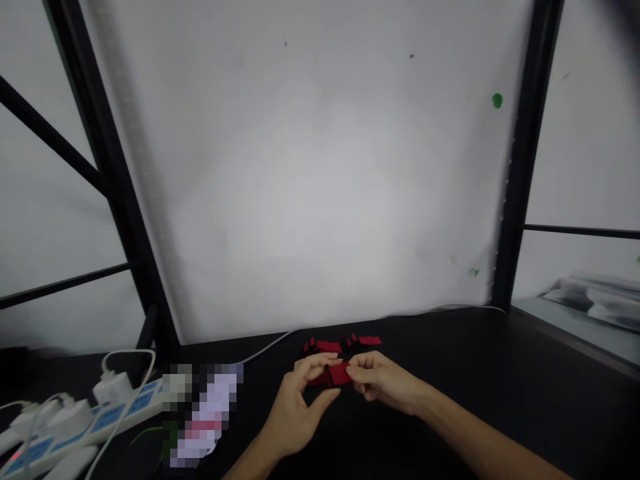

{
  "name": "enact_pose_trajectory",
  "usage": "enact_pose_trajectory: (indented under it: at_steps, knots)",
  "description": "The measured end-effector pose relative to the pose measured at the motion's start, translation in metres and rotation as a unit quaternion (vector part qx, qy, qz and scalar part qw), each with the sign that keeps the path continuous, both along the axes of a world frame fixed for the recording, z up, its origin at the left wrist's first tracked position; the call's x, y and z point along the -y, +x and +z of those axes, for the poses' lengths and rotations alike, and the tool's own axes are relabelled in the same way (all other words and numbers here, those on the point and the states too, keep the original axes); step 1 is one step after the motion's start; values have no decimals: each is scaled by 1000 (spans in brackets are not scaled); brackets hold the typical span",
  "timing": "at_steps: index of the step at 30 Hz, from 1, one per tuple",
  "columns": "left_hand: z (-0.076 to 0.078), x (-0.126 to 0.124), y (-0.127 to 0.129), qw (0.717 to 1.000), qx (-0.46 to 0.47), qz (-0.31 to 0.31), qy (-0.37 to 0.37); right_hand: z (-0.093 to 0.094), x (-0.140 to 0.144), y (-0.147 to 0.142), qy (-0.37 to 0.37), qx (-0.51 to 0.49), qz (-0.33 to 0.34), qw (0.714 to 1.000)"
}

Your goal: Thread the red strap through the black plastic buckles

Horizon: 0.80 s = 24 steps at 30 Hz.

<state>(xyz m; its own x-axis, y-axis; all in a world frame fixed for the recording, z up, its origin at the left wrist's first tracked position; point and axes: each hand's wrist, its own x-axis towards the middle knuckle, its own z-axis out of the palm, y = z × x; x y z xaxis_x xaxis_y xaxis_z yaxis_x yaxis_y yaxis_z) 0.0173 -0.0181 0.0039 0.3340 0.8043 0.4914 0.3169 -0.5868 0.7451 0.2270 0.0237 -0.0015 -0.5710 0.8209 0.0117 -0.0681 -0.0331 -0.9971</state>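
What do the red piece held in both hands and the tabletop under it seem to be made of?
The red piece, pinched between the left hand and right hand, looks like thin, matte paper or fabric with black edging, to judge by its flat strip shape; blur leaves it open. The tabletop looks like a black, matte laminate or painted board, smooth with little glare.

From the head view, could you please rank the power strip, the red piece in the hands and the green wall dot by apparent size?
1. power strip, partly cut off
2. red piece, partly covered by fingers
3. green wall dot, farther away
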Motion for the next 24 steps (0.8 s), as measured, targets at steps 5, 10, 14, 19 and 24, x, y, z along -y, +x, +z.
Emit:
enact_pose_trajectory:
  at_steps: [5,10,14,19,24]
  knots:
    - [-2,-3,-1,997,-57,16,52,5,1,5,99,9,-52,994]
    - [-5,-10,2,978,-155,95,107,0,-9,10,122,71,-99,985]
    - [3,-33,14,953,-243,147,107,1,-37,24,171,145,-190,956]
    - [12,-86,48,946,-270,157,90,10,-81,45,194,216,-274,917]
    - [-1,-125,67,940,-301,153,40,-6,-106,51,187,310,-314,878]
